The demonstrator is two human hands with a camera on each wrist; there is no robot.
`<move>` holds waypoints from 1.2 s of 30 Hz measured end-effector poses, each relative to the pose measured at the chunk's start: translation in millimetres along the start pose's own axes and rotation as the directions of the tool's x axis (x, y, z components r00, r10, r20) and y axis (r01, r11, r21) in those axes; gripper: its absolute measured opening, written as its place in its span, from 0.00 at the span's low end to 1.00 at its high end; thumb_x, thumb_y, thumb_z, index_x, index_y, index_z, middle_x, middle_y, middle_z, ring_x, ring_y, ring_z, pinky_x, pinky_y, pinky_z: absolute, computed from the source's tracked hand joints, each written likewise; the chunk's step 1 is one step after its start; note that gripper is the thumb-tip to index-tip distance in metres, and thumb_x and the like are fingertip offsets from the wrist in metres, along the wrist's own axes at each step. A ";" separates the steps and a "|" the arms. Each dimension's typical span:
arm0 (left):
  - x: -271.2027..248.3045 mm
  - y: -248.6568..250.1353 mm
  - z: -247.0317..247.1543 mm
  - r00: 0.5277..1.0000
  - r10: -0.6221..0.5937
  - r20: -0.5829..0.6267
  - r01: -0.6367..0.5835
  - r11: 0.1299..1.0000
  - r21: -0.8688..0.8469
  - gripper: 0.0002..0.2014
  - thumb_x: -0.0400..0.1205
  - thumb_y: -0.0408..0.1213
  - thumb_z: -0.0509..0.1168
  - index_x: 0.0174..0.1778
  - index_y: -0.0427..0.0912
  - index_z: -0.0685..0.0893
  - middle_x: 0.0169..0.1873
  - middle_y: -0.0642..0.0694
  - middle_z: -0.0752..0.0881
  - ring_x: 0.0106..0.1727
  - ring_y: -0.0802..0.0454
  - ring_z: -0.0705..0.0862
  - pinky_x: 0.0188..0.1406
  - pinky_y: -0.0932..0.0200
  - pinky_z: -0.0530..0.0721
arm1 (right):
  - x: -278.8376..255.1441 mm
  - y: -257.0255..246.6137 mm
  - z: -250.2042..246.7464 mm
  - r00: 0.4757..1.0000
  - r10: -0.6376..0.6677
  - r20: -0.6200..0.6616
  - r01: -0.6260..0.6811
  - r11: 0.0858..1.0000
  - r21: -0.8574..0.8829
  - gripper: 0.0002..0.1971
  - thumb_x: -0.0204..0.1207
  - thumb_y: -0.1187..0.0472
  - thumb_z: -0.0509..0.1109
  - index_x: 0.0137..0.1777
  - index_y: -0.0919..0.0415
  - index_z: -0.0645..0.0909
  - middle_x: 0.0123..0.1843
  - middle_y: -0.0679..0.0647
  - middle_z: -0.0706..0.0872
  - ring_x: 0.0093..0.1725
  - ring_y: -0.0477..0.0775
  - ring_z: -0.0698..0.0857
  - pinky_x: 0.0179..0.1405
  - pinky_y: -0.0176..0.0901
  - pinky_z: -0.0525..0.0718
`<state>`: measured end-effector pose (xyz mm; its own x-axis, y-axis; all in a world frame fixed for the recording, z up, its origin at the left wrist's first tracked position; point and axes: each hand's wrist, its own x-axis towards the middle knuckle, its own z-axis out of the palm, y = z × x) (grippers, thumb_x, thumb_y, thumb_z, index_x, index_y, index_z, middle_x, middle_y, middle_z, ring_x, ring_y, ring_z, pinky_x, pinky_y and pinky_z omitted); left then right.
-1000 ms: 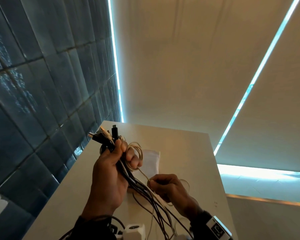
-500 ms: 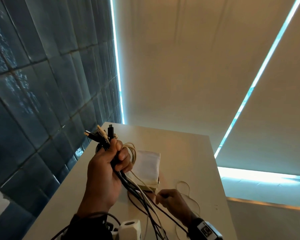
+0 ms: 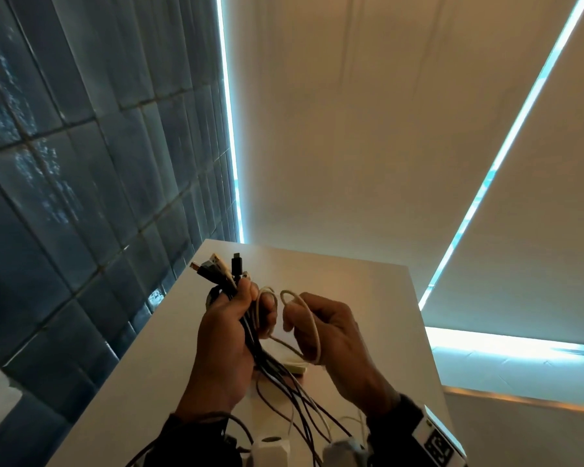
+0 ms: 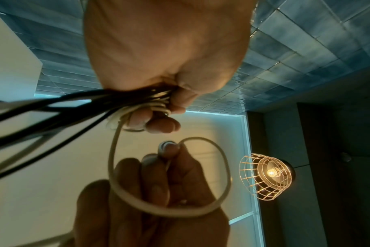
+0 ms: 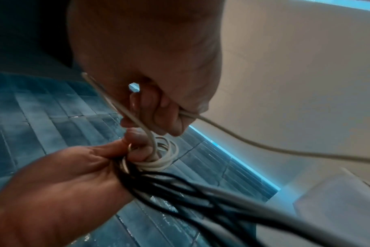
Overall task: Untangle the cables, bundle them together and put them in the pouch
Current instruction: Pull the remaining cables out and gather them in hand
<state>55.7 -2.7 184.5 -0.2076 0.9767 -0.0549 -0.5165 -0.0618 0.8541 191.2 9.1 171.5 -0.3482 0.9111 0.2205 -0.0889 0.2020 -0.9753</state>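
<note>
My left hand [image 3: 231,335] grips a bundle of black and white cables [image 3: 250,335] above the table, plug ends [image 3: 223,266] sticking up past the thumb. Several turns of a cream cable [image 5: 165,160] are wound round its fingers. My right hand [image 3: 327,335] is beside it and pinches a loop of that same cream cable [image 3: 309,318], which arcs over its fingers [image 4: 171,148]. The loose cable tails [image 3: 304,409] hang down toward the near edge. The pouch [image 3: 297,365] lies on the table behind the hands, only a cream corner showing.
The white table [image 3: 368,291] stands against a dark blue tiled wall [image 3: 81,163] on its left. Pale blinds [image 3: 385,129] are behind it. White adapters [image 3: 270,449] lie at the near edge. A caged lamp [image 4: 266,175] shows in the left wrist view.
My right hand has risen from the table to beside the left hand, bringing a loop of cream cable up with it. The hands now hide most of the pouch.
</note>
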 end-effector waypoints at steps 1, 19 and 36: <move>-0.3 -1.1 1.2 1.000 0.020 -0.006 -0.020 1.000 0.009 0.11 0.87 0.38 0.55 0.42 0.40 0.79 0.26 0.47 0.85 0.30 0.53 0.83 0.44 0.50 0.78 | -0.5 -1.2 2.2 0.999 0.027 0.047 -0.029 0.998 0.047 0.15 0.77 0.50 0.67 0.31 0.56 0.79 0.23 0.48 0.69 0.22 0.46 0.66 0.22 0.36 0.65; 0.1 4.2 -15.4 0.978 0.005 0.210 0.045 0.972 -0.232 0.15 0.87 0.40 0.51 0.34 0.44 0.73 0.26 0.50 0.70 0.24 0.55 0.65 0.29 0.59 0.71 | -8.1 80.9 -26.8 0.913 0.359 0.195 -0.389 0.910 0.145 0.17 0.83 0.55 0.65 0.31 0.56 0.74 0.26 0.50 0.68 0.22 0.46 0.63 0.20 0.34 0.64; 6.7 -2.0 -26.0 0.989 -0.112 -0.093 0.096 0.983 -0.156 0.12 0.87 0.36 0.53 0.37 0.43 0.73 0.26 0.46 0.79 0.23 0.54 0.73 0.27 0.59 0.68 | -23.3 100.1 -31.9 0.868 0.432 -0.243 -0.427 0.901 0.077 0.11 0.84 0.60 0.62 0.45 0.67 0.79 0.24 0.48 0.72 0.21 0.46 0.65 0.18 0.38 0.63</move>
<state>33.7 -1.4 169.0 -0.2254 0.9540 -0.1979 -0.6570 0.0012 0.7539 220.2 19.6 68.4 -0.1137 0.9658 -0.2329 -0.0034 -0.2348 -0.9720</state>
